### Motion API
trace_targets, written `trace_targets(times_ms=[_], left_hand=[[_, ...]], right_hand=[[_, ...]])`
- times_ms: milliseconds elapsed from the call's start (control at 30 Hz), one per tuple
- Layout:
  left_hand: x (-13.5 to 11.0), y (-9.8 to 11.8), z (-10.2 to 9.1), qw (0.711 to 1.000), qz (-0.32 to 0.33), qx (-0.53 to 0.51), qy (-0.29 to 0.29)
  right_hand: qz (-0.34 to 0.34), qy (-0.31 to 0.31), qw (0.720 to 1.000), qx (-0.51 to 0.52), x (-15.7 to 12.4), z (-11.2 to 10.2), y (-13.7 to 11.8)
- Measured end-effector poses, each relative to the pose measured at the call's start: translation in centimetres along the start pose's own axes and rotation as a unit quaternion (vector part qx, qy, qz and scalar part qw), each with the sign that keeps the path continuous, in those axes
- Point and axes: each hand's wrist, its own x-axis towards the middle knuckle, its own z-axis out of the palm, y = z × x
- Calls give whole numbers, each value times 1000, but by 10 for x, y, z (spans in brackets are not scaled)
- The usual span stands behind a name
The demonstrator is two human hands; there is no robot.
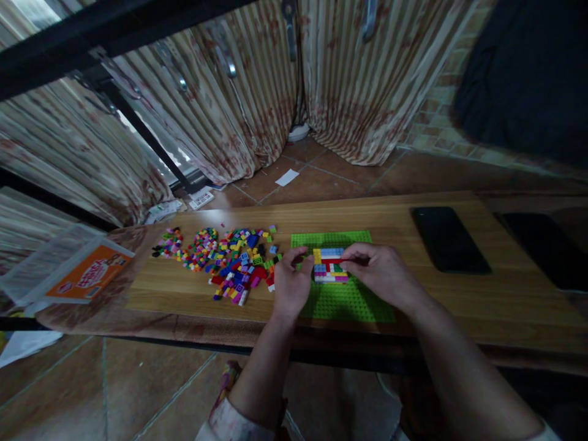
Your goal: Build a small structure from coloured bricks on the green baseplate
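A low block of toy bricks [328,252] in yellow, light blue, red, white and purple sits on a green studded baseplate [351,306]. My left hand [293,285] is at the block's left side, thumb and index finger bent and a little apart, with nothing visible between them. From the right, my right hand [383,275] reaches over the block's edge. Its thumb and fingertips are pinched on a small red brick [340,260] at the block's upper right; the fingers partly cover it. Whether this brick touches the others I cannot tell.
Loose bricks [239,263] of many colours are spread left of the baseplate on the wooden board [184,300]. A black phone [450,239] lies to the right, another dark flat object [546,248] beyond it. A clear plastic box [55,263] with an orange label stands far left.
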Motion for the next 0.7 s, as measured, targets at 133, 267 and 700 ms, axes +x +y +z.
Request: trace_targets(times_ms=[133,267,700], left_hand=[[0,3,1,1000,-5,20,-13],[0,3,6,999,12,31,-14],[1,3,13,999,0,53,-10]], right_hand=[[13,12,1000,16,1,2,1],[18,21,999,24,2,4,3],[53,76,996,-4,5,1,10]])
